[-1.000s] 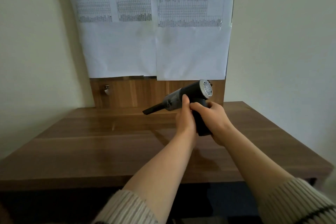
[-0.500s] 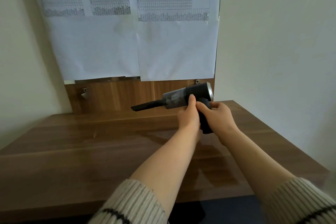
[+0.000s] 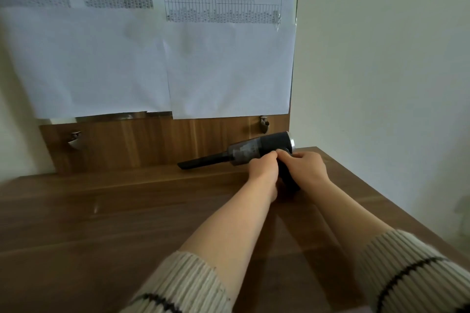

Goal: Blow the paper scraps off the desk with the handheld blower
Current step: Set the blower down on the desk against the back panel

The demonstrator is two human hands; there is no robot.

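Observation:
A dark handheld blower (image 3: 250,151) with a long black nozzle pointing left hangs just above the back right part of the wooden desk (image 3: 114,211). My right hand (image 3: 304,165) is closed around its black handle. My left hand (image 3: 263,169) grips the body just in front of the handle, thumb pressed against it. Both hands meet at the blower. I see no paper scraps on the desk; one faint pale streak (image 3: 96,208) shows at the left middle.
White printed sheets (image 3: 157,40) hang on the wall above a wooden back panel (image 3: 142,142) with two metal hooks (image 3: 74,140). A pale wall (image 3: 381,84) borders the desk on the right. The desk's right edge runs diagonally toward me.
The blower and both hands have sunk lower and nearer the desk's back right, with the nozzle tilting slightly down. My view has shifted right and closer to the desk.

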